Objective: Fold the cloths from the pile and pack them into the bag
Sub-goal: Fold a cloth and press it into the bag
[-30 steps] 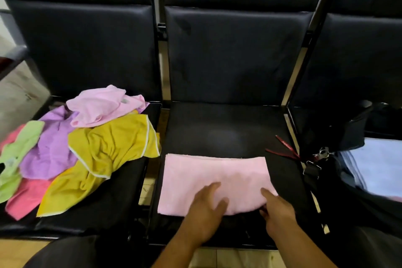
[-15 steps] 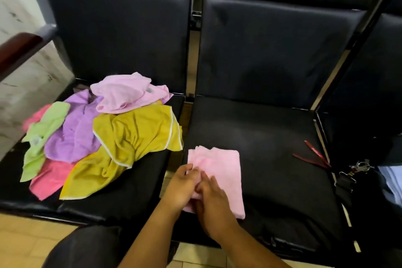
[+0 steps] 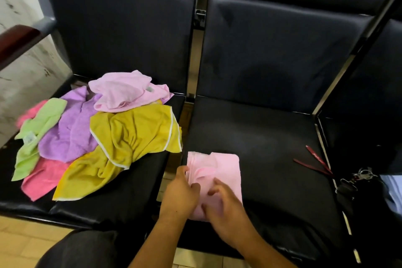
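Note:
A folded pale pink cloth (image 3: 224,165) lies near the front left of the middle seat (image 3: 272,137). My left hand (image 3: 180,191) grips its left edge, fingers curled round the layers. My right hand (image 3: 219,204) lies on the cloth's near end with curled fingers pinching the fabric. On the left seat sits the pile: a yellow cloth (image 3: 130,137), a light pink cloth (image 3: 124,91), a purple cloth (image 3: 69,128), a green cloth (image 3: 37,132) and a hot pink cloth (image 3: 41,178). The dark bag (image 3: 369,193) is at the right edge, with light blue fabric (image 3: 393,191) inside.
A red strap (image 3: 315,159) and metal clips (image 3: 359,177) lie at the middle seat's right edge. A metal frame (image 3: 195,50) divides the seats. A dark red armrest (image 3: 19,39) stands at the far left. My dark-trousered knee (image 3: 80,250) is at the bottom.
The pink cloth went from a wide strip to a narrow folded rectangle. Both hands came together at its near left end. The view swung left, pushing the bag toward the right edge.

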`<action>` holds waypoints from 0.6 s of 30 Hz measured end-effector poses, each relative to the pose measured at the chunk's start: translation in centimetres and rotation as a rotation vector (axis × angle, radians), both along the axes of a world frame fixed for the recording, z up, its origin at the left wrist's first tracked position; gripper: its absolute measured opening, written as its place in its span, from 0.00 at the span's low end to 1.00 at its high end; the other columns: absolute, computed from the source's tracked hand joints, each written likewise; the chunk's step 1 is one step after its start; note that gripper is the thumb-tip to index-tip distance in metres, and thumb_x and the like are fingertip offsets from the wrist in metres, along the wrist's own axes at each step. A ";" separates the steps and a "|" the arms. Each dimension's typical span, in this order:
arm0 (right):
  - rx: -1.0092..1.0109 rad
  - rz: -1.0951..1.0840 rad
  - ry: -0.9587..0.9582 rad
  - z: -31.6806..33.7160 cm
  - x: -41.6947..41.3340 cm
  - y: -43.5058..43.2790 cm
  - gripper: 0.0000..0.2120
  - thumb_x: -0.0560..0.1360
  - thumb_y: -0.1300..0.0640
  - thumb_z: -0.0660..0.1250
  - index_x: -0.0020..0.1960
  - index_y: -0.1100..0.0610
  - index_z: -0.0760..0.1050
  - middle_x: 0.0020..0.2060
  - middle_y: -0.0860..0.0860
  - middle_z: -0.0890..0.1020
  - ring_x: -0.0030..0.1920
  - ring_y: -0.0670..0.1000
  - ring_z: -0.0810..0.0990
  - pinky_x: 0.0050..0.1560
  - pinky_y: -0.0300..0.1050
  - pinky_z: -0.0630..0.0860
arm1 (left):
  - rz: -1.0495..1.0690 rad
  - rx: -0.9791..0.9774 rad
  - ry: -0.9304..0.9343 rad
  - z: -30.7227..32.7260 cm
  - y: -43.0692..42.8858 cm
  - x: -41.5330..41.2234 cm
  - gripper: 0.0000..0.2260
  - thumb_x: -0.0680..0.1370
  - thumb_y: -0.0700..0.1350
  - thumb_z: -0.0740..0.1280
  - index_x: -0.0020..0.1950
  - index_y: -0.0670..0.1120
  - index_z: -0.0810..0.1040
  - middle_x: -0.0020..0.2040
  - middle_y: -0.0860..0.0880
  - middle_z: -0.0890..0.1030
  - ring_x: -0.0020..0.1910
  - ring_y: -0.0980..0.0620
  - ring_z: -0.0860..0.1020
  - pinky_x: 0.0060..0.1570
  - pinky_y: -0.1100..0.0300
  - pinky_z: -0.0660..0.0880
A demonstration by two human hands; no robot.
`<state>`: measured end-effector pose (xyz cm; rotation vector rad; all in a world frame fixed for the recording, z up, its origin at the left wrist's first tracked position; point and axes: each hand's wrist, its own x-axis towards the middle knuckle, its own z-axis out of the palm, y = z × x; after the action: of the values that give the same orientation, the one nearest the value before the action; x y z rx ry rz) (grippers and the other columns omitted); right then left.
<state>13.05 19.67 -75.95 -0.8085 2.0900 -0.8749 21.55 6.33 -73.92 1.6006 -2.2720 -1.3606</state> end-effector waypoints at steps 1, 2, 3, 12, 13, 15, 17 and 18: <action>0.001 -0.171 -0.055 0.5 -0.6 -0.8 0.12 0.78 0.46 0.69 0.60 0.39 0.71 0.62 0.39 0.75 0.62 0.46 0.77 0.63 0.41 0.77 | -0.014 -0.009 -0.019 0.0 0.1 0.1 0.22 0.78 0.46 0.67 0.71 0.52 0.67 0.53 0.50 0.82 0.47 0.48 0.80 0.42 0.59 0.76; -0.002 -0.313 -0.092 0.4 -1.5 -1.9 0.11 0.79 0.47 0.69 0.59 0.42 0.72 0.58 0.41 0.77 0.57 0.46 0.78 0.58 0.40 0.78 | -0.032 -0.026 -0.028 0.0 0.2 0.2 0.23 0.78 0.46 0.68 0.72 0.52 0.66 0.56 0.48 0.82 0.49 0.47 0.81 0.46 0.58 0.77; 0.017 -0.395 -0.115 0.5 -2.3 -3.0 0.10 0.80 0.48 0.69 0.59 0.45 0.72 0.55 0.43 0.78 0.54 0.47 0.80 0.54 0.40 0.79 | -0.057 -0.050 -0.034 0.0 0.4 0.2 0.25 0.79 0.48 0.68 0.73 0.53 0.65 0.60 0.48 0.82 0.53 0.47 0.81 0.48 0.58 0.77; 0.006 -0.327 -0.215 2.9 -5.8 -9.6 0.06 0.82 0.58 0.67 0.56 0.48 0.74 0.46 0.47 0.81 0.43 0.49 0.83 0.37 0.34 0.81 | -0.050 -0.110 -0.032 -0.9 -0.6 0.2 0.25 0.81 0.49 0.66 0.77 0.53 0.62 0.62 0.50 0.81 0.58 0.49 0.82 0.54 0.58 0.80; -0.096 -0.324 -0.385 3.2 -5.7 -9.7 0.09 0.82 0.59 0.68 0.60 0.50 0.73 0.49 0.45 0.82 0.46 0.48 0.84 0.39 0.33 0.81 | -0.039 -0.104 -0.043 -1.1 -0.7 0.4 0.26 0.81 0.49 0.66 0.77 0.53 0.61 0.64 0.50 0.80 0.59 0.49 0.81 0.55 0.57 0.79; -0.219 -0.309 -0.546 3.2 -5.8 -9.4 0.12 0.81 0.62 0.67 0.64 0.54 0.74 0.55 0.47 0.84 0.53 0.47 0.85 0.46 0.35 0.82 | -0.031 -0.095 -0.067 -1.3 -0.9 0.4 0.27 0.81 0.49 0.66 0.78 0.53 0.60 0.66 0.50 0.79 0.61 0.49 0.81 0.57 0.56 0.79; -0.210 -0.339 -0.413 2.7 -5.9 -9.1 0.11 0.81 0.61 0.68 0.62 0.54 0.76 0.57 0.49 0.83 0.55 0.48 0.84 0.48 0.36 0.82 | -0.019 -0.082 -0.076 -1.4 -1.1 0.3 0.28 0.81 0.49 0.67 0.78 0.53 0.61 0.66 0.49 0.79 0.61 0.48 0.81 0.57 0.55 0.79; -0.169 -0.372 -0.282 2.3 -6.1 -8.7 0.08 0.81 0.60 0.69 0.59 0.53 0.77 0.56 0.48 0.83 0.54 0.49 0.83 0.48 0.36 0.82 | -0.012 -0.079 -0.076 -1.4 -1.1 0.2 0.28 0.80 0.49 0.67 0.78 0.53 0.61 0.65 0.49 0.80 0.60 0.48 0.81 0.57 0.55 0.80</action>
<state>6.99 10.98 -73.66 -0.3517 1.9596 -1.2979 21.77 5.21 -75.33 1.6437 -2.3494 -1.2163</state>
